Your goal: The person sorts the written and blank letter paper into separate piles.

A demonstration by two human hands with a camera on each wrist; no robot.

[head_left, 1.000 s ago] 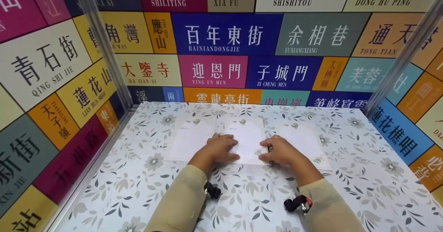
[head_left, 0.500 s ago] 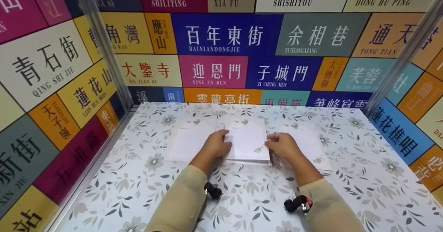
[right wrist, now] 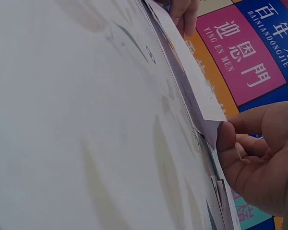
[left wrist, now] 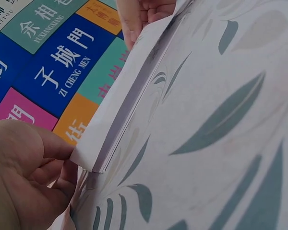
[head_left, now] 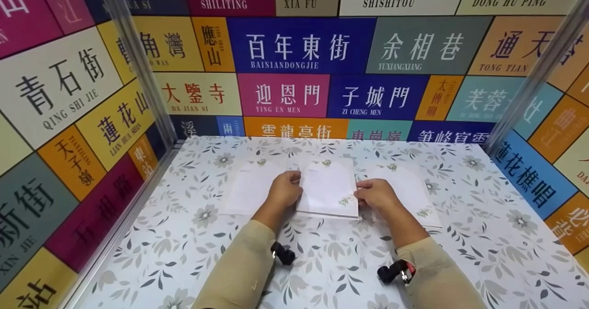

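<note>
left hand (head_left: 284, 191): pinching middle floral-printed sheet (head_left: 326, 189), 9 o'clock | right hand (head_left: 378, 195): pinching it, 3 o'clock | now: 6-o'clock edge lifted off counter (head_left: 331, 263)

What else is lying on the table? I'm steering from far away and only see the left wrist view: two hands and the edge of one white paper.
Observer: In the head view, a rectangular white left paper and a rectangular white right paper lie on either side of the one between the hands.
Operator: Does the one in the middle have pictures on it?
Observer: Yes, the rectangular white middle paper has a small green printed sprig at its far edge.
Operator: What is the person wearing on their arms?
Observer: A beige fabric sleeve covers each forearm.
</note>
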